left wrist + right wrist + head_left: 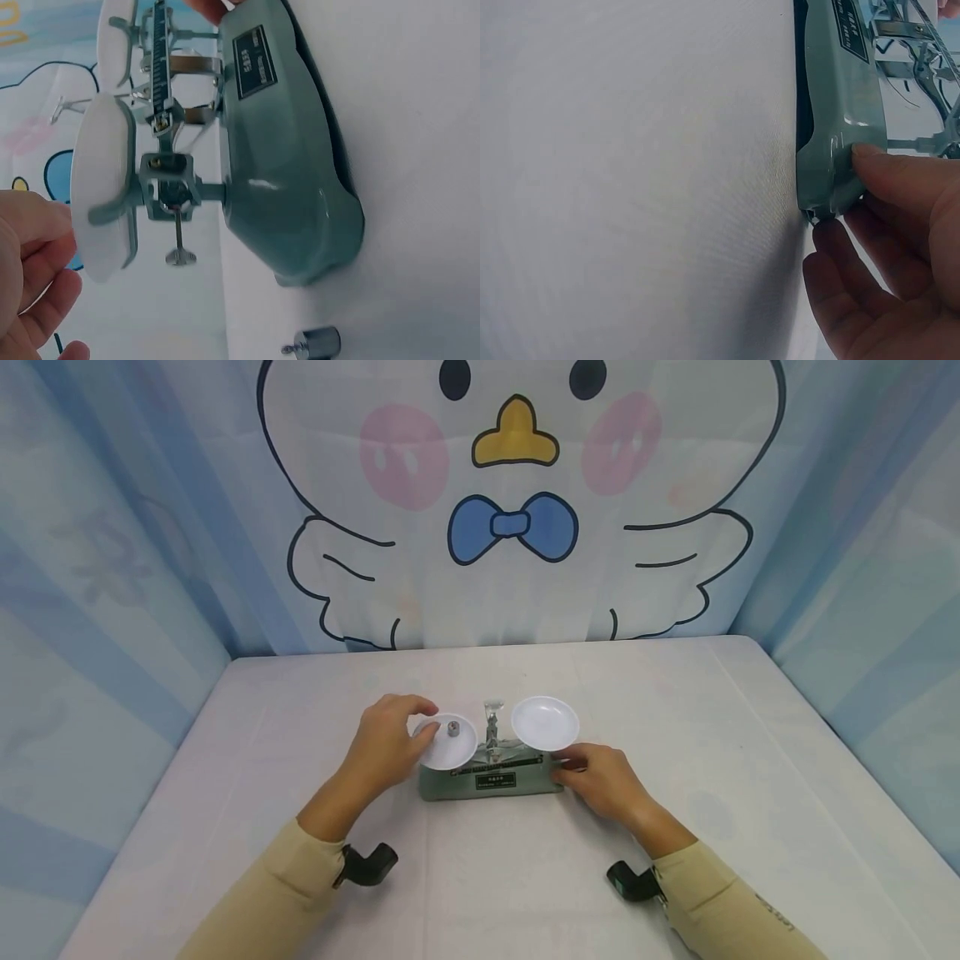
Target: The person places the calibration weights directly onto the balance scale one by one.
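A green balance scale (491, 783) with two white pans stands on the table. A small metal weight (453, 728) sits on its left pan (442, 755). My left hand (386, 739) is at that pan's left rim, thumb and fingers spread apart, holding nothing visible; the weight is just off the thumb tip. The right pan (545, 723) is bare and looks higher. My right hand (603, 779) grips the right end of the base, its thumb (877, 169) on the front face and fingers at the end.
Another metal weight (316, 343) stands on the table off the scale's left end, in the left wrist view. A pale cloth covers the table (510, 877). Printed curtains (517, 593) hang at the back and both sides.
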A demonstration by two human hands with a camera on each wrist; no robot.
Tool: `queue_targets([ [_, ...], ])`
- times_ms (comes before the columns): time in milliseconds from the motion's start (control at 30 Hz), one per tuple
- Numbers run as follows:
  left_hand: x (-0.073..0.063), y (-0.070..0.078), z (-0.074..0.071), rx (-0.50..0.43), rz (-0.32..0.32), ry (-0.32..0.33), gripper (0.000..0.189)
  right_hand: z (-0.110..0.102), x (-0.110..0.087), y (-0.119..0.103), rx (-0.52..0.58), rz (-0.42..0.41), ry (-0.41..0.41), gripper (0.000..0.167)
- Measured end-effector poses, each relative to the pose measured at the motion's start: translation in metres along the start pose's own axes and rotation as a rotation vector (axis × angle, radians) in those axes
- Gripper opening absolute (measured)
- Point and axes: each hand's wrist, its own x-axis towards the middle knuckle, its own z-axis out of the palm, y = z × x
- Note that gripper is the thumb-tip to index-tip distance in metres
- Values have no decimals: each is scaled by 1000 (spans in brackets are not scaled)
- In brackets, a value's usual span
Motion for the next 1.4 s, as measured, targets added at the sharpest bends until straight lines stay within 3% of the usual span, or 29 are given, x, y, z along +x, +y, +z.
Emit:
queue_targets([
  [267, -11, -23, -8, 10, -26, 41, 22, 0, 0, -1, -2, 8, 2, 33],
  [567, -23, -42, -10, 23, -143, -25, 24, 0, 1, 0, 1, 17, 2, 33],
  [767, -30, -53, -3, 22, -187, -129, 27, 0, 0, 0, 2, 8, 1, 33],
  [867, -33, -59, 2, 29, -181, -168, 27, 0, 0, 0, 5, 8, 1, 33],
  [1167, -33, -72, 14, 45, -169, -205, 27, 0, 0, 0, 5, 8, -1, 34],
  [1400, -30, -74, 17, 75, -146, -235, 25, 1, 0, 1, 7, 4, -3, 34],
])
